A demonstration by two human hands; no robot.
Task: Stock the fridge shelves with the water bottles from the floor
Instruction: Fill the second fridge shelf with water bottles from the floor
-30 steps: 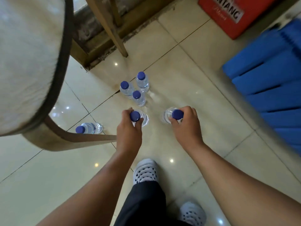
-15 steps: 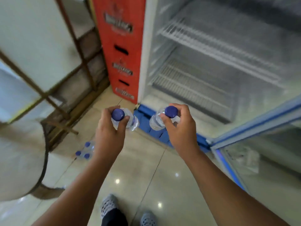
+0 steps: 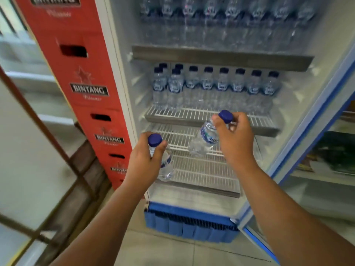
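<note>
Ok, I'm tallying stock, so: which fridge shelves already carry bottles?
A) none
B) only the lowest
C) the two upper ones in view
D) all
C: bottle rows stand on the top shelf and the second shelf, while the wire shelves below are bare.

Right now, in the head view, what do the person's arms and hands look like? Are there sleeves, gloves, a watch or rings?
Both arms are bare as far as the picture shows. No sleeve reaches the left forearm or the right forearm. The left hand and the right hand wear no gloves. No watch or bracelet shows at either wrist, and no ring on the fingers that are visible.
</note>
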